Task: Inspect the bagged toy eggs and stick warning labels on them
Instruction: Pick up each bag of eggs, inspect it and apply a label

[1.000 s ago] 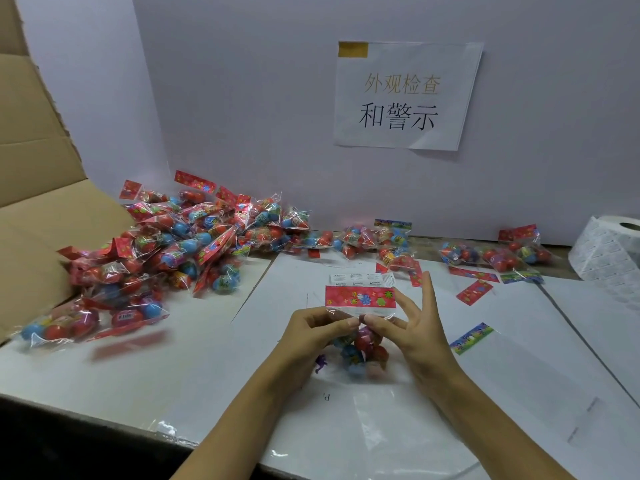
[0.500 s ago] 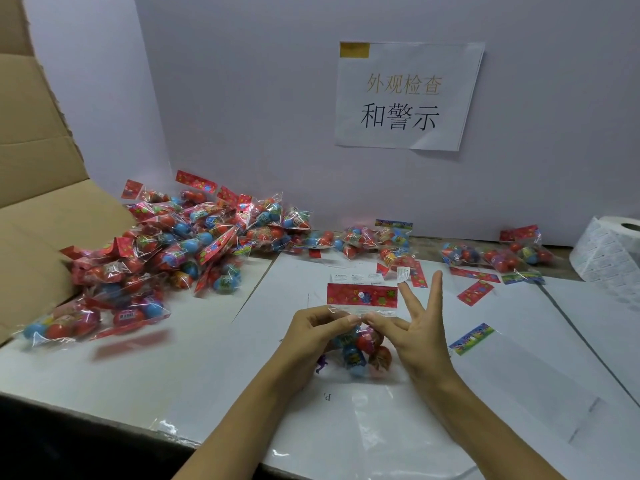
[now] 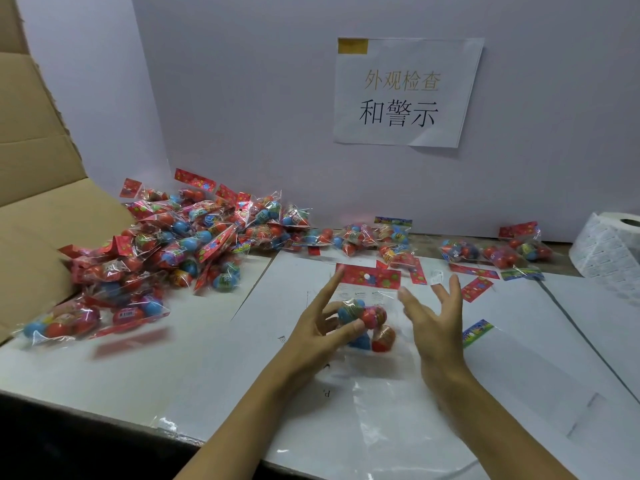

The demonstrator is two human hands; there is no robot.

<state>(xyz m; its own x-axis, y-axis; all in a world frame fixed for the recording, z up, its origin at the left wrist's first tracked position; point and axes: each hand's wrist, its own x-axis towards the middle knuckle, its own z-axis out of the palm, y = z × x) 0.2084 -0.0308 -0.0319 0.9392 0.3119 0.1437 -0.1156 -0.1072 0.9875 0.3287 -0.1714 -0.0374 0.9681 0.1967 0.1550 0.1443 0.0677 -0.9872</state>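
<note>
At centre frame a clear bag (image 3: pixel 367 317) with a red header card holds toy eggs, blue and red ones showing through the film; it lies on the white sheets (image 3: pixel 242 358) that cover the table. A white label (image 3: pixel 367 295) with small print sits on the bag just under the red card, its text too fine to read. The left hand (image 3: pixel 318 327) has its fingers spread and loosely bent over the bag's left side, forefinger reaching up to the card's left end; whether the lower fingers touch the eggs or merely hover I cannot tell, as the hand is blurred and covers that part of the bag. The right hand (image 3: pixel 433 323) is released, fingers fanned and apart from the bag at its right; a small white label (image 3: pixel 435 276) appears at a raised fingertip, though whether it is stuck there I cannot tell. At left a heap of bags (image 3: pixel 180 244) of the same eggs spills from an open carton (image 3: pixel 41 216), whose upper flap is cut off by the left edge. More bags (image 3: pixel 495 252) lie in a row along the wall (image 3: pixel 242 98) at centre right, with loose cards near them. At the right edge a label roll (image 3: pixel 609 251) is partly cut off. On the wall hangs a sign (image 3: pixel 405 95) with Chinese characters.
</note>
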